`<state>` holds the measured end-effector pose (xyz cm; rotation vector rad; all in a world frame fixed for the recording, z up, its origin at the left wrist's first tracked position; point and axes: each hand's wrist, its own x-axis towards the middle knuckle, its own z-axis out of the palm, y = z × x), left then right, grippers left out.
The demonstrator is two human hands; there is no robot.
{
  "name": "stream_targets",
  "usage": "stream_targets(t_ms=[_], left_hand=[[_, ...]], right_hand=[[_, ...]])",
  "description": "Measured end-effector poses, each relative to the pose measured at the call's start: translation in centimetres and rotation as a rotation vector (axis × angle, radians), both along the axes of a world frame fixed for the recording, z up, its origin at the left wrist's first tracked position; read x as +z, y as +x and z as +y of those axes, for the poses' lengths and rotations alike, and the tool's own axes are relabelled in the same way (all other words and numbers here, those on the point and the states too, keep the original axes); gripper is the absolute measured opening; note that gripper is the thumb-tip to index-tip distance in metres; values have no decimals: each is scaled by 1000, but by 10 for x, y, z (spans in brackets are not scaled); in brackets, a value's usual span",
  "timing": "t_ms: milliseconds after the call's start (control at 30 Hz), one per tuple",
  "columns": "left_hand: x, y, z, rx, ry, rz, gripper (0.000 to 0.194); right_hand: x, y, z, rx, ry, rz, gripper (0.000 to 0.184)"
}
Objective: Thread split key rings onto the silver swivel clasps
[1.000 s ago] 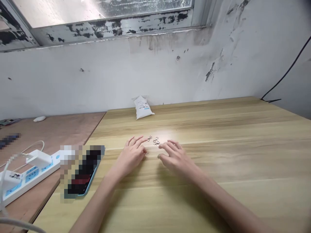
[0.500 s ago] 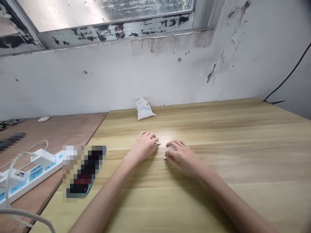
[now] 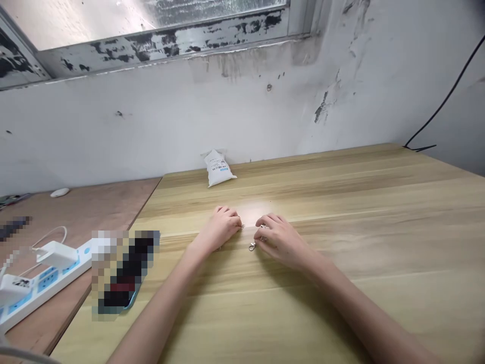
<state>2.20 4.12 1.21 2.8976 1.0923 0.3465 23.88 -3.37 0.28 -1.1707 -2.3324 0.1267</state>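
Over the middle of the wooden table, my left hand (image 3: 222, 225) is closed, its fingertips pressed together around a small silver metal piece (image 3: 243, 226) that barely shows. Across a short gap, my right hand (image 3: 280, 237) curls its fingers around a short silver chain (image 3: 263, 232), mostly hidden by them. A silver clasp (image 3: 252, 246), looking like a lobster clasp, sticks out below the right fingertips. Both hands rest low, close to the tabletop.
A white plastic packet (image 3: 219, 169) with a label lies by the wall. On my left are a blurred-out phone (image 3: 131, 273) and a power strip (image 3: 49, 283) with white chargers and cables. A black cable (image 3: 447, 98) runs down the wall at right.
The view has shifted slightly. My left fingers now cover more of their metal piece. The clasp sticks out a little farther from my right fingertips.
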Motion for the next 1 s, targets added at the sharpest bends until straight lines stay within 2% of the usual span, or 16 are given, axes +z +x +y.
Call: stream_targets(t_ms=[133, 267, 333, 433, 533, 700, 900, 1000], left_hand=[[1, -6, -6, -22, -87, -85, 11], [11, -11, -24, -42, -176, -204, 9], [17, -13, -35, -48, -247, -290, 13], [23, -16, -51, -62, -510, -539, 16], [23, -18, -59, -57, -628, -634, 17], [22, -17, -63, -59, -656, -654, 18], [20, -18, -64, -35, -661, -670, 17], [20, -19, -64, -28, -661, -671, 18]], right_hand=[[-2, 0, -1, 1, -20, 9, 11], [-4, -4, -1, 7, -43, 71, 10], [-3, -9, -1, 8, -78, 175, 11], [-1, -18, -5, 53, -189, 391, 26], [2, -24, -9, 117, -329, 540, 22], [7, -27, -13, 177, -516, 641, 20], [12, -33, -16, 301, -593, 655, 20], [10, -35, -18, 294, -607, 685, 22]])
